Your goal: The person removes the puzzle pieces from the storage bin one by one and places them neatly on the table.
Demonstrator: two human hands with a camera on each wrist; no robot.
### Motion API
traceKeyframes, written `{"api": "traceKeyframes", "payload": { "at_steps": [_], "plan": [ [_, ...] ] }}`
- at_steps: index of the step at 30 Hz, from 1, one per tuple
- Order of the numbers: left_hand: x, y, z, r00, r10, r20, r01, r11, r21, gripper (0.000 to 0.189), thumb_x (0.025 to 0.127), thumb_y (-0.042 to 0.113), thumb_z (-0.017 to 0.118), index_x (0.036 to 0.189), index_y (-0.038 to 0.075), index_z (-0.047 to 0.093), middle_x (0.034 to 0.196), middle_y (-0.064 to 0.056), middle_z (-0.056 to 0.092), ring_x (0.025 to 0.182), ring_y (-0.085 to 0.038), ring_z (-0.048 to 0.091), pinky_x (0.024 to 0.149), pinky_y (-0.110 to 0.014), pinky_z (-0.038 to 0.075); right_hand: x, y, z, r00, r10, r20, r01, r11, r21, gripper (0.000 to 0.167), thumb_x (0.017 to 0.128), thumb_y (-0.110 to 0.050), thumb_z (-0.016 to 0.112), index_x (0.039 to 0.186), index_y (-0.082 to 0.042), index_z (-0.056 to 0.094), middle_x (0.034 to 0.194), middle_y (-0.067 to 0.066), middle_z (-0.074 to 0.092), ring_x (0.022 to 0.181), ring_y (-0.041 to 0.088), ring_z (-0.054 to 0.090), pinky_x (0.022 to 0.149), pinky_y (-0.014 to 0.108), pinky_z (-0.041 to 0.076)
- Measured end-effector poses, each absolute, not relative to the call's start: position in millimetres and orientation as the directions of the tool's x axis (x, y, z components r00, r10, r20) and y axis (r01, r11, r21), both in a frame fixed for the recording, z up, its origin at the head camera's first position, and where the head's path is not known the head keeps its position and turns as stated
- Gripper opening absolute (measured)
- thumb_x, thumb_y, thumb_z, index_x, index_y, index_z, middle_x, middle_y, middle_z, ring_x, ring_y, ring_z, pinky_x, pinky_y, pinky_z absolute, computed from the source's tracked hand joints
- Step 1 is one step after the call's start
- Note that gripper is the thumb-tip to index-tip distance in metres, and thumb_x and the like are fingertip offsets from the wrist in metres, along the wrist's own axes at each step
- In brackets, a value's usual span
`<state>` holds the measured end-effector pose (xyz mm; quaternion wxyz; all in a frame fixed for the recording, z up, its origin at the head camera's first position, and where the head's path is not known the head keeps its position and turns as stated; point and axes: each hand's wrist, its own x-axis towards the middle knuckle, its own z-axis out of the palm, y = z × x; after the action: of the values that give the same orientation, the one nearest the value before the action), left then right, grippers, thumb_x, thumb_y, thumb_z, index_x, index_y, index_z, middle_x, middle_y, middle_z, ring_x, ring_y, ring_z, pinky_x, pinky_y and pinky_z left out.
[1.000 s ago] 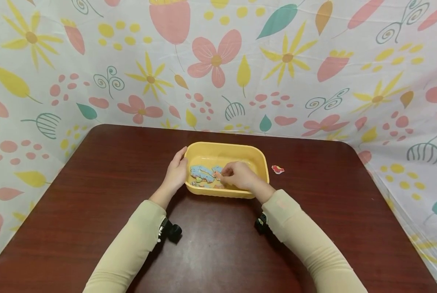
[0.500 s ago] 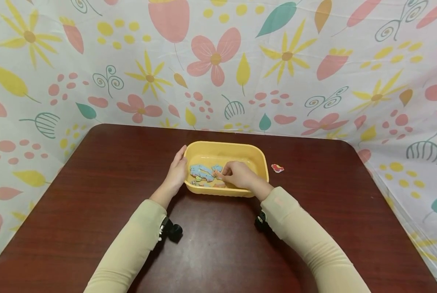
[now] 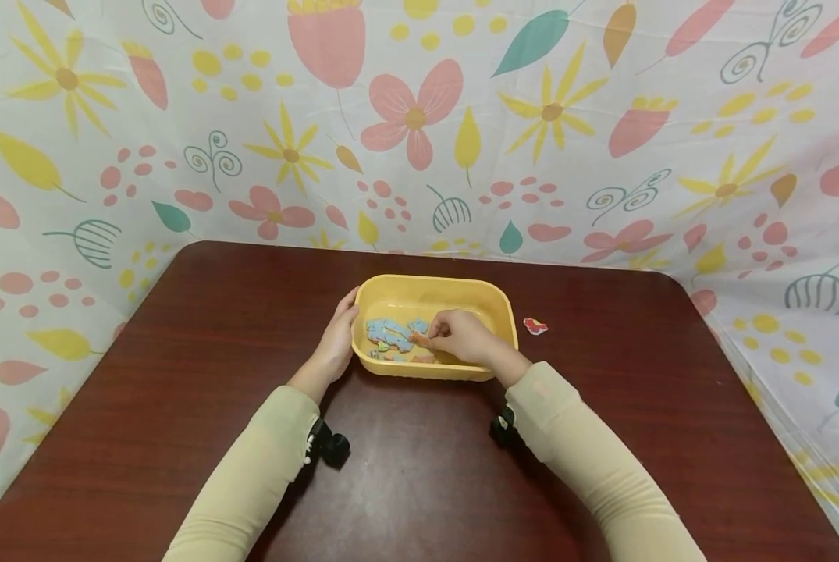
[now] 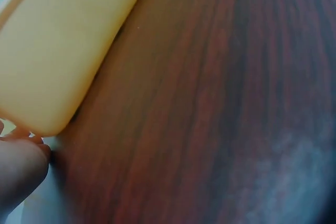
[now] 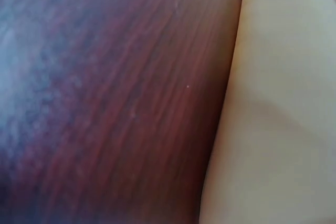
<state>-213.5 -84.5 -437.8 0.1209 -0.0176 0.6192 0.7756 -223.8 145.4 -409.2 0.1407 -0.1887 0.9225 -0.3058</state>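
A yellow plastic bin [image 3: 433,286] stands near the table's far edge. My left hand [image 3: 332,347] holds its left end, fingers against the outer wall; in the left wrist view a finger [image 4: 23,169] shows at the bin's corner. My right hand [image 3: 461,337] reaches inside over the near wall and pinches a small orange flat piece [image 3: 417,339] between thumb and fingertips. Light blue flat cut-out pieces [image 3: 389,332] lie in the bin's left part, with several smaller ones along the near side. The right wrist view shows only the bin's outer wall [image 5: 278,103] and the tabletop.
A small red cut-out piece [image 3: 535,326] with a pale edge lies on the dark wooden table [image 3: 419,468], right of the bin. Behind the table hangs a white cloth [image 3: 419,187] with flowers and leaves. A black wrist camera [image 3: 333,448] sits at the left cuff.
The orange piece has tilted slightly and shows more clearly between my right fingertips. The bin and my left hand stay in place; the whole view shifts only a little.
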Motion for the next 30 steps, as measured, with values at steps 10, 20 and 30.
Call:
{"api": "traceKeyframes", "payload": {
  "at_steps": [10, 20, 30],
  "plan": [
    [-201, -85, -421, -0.966, 0.226, -0.126, -0.167, -0.174, 0.97, 0.052, 0.105, 0.02, 0.02, 0.154, 0.018, 0.003, 0.16, -0.004, -0.003, 0.146, -0.025, 0.009, 0.117, -0.044, 0.015, -222, 149, -406, -0.902, -0.415, -0.119, -0.255, 0.734, -0.63, 0.018, 0.091, -0.021, 0.063, 0.102, -0.008, 0.069, 0.093, 0.006, 0.068, 0.074, 0.014, 0.061, 0.066, 0.028, 0.049],
    [-196, -84, -417, -0.968, 0.23, -0.105, -0.14, -0.145, 0.979, 0.051, 0.105, 0.02, 0.019, 0.154, 0.017, 0.004, 0.16, -0.004, -0.003, 0.147, -0.022, 0.003, 0.118, -0.042, 0.012, -222, 157, -401, -0.909, -0.411, -0.064, -0.26, 0.681, -0.684, 0.017, 0.09, -0.015, 0.062, 0.101, -0.005, 0.069, 0.088, 0.008, 0.067, 0.072, 0.014, 0.061, 0.066, 0.028, 0.05],
    [-195, -84, -417, -0.968, 0.228, -0.107, -0.136, -0.115, 0.984, 0.051, 0.105, 0.02, 0.018, 0.154, 0.018, 0.004, 0.16, -0.004, -0.003, 0.147, -0.023, 0.002, 0.118, -0.043, 0.012, -222, 166, -396, -0.922, -0.388, -0.02, -0.226, 0.577, -0.785, 0.02, 0.089, -0.006, 0.059, 0.104, 0.005, 0.066, 0.094, 0.019, 0.065, 0.078, 0.026, 0.066, 0.067, 0.03, 0.054]
  ]
}}
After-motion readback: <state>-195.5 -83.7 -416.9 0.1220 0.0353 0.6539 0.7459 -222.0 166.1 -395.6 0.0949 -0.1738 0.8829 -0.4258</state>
